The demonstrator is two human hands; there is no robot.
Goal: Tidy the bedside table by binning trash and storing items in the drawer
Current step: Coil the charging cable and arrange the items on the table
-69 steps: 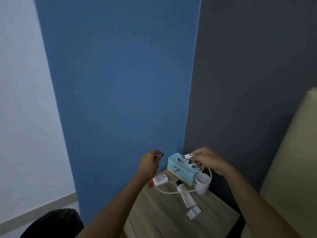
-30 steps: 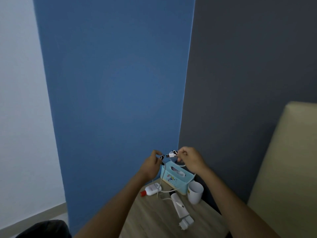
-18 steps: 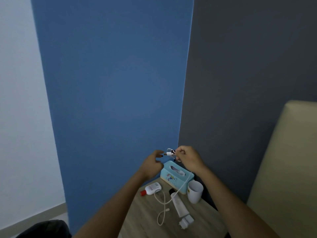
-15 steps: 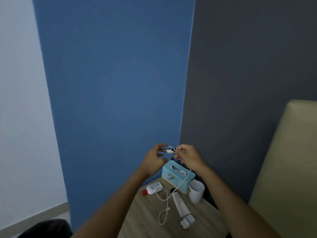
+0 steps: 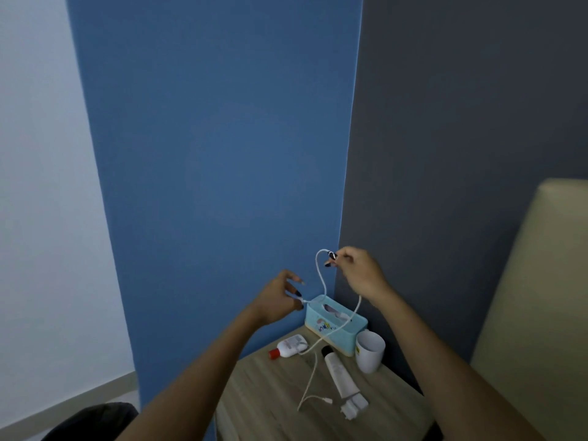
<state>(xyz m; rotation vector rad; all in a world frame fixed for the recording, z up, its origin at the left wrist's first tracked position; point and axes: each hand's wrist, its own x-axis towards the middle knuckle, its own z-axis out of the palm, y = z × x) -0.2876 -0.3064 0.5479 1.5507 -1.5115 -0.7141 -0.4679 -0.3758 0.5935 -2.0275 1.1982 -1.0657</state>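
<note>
**Hands drawing apart along the cable**

The left hand and right hand, together half a second ago, are separating. Each is pinching the cable in curled fingers. Its slack is trailing past the box onto the worktop, probably being straightened for storing. Drawer and bin are lying outside the view; the connector is blurring.
</note>
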